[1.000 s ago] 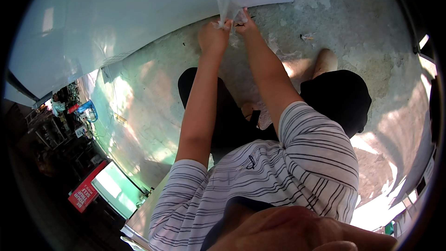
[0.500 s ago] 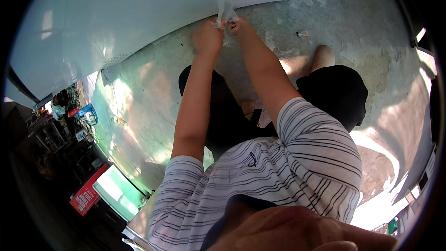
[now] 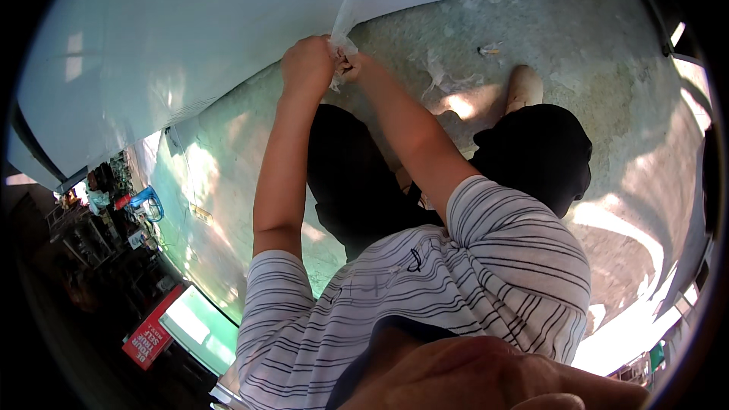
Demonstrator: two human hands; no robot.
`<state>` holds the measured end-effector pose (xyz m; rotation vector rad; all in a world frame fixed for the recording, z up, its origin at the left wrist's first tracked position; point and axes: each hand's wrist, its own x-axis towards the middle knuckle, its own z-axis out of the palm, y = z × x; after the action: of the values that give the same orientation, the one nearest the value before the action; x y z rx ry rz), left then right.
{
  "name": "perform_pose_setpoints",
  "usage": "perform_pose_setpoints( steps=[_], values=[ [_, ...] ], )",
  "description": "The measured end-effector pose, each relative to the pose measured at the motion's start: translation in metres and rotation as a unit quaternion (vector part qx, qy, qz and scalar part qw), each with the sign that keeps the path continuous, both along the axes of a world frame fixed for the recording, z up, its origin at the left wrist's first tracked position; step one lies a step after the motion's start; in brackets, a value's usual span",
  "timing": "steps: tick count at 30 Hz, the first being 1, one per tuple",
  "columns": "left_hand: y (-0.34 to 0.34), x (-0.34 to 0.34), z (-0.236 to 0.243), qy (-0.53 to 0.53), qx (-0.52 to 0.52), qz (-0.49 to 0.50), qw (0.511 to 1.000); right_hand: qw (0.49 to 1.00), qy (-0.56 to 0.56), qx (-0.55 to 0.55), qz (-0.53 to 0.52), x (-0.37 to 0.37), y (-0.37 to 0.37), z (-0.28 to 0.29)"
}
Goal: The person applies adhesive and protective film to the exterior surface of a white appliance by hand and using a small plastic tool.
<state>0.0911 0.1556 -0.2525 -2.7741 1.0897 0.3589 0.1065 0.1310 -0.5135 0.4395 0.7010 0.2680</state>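
Note:
A strip of thin, translucent plastic film (image 3: 348, 9) runs down across the smooth white side of a large box-like body (image 3: 205, 23). My left hand (image 3: 306, 64) is closed around the gathered lower end of the film, its back turned up. Close beside it, my right hand (image 3: 354, 68) pinches the same bunched end with curled fingers. A small dark bit shows at the right fingertips, too small to name. Loose film ends stick out between and below both hands.
Scraps of clear film (image 3: 440, 72) lie on the worn concrete floor (image 3: 562, 38), with a small litter piece (image 3: 490, 49) farther right. My bent knees in black (image 3: 535, 152) flank my arms. At left are a blue coiled item (image 3: 148, 203), a red sign (image 3: 150, 338) and cluttered shelves.
Both hands have shifted left and slightly nearer me, still on the film. The film now slants down toward the left, and the left hand's back shows more.

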Motion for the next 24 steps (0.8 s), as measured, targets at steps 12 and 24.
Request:
perform_pose_setpoints(
  steps=[12,24],
  values=[
    [0.018,-0.010,-0.020,0.052,-0.093,-0.030,0.994,0.954,0.192,-0.203,-0.108,-0.070,-0.018,0.014],
    [0.036,0.016,-0.010,0.132,-0.176,0.049,0.974,0.557,0.152,-0.733,-0.361,-0.107,-0.145,0.279]
  ],
)
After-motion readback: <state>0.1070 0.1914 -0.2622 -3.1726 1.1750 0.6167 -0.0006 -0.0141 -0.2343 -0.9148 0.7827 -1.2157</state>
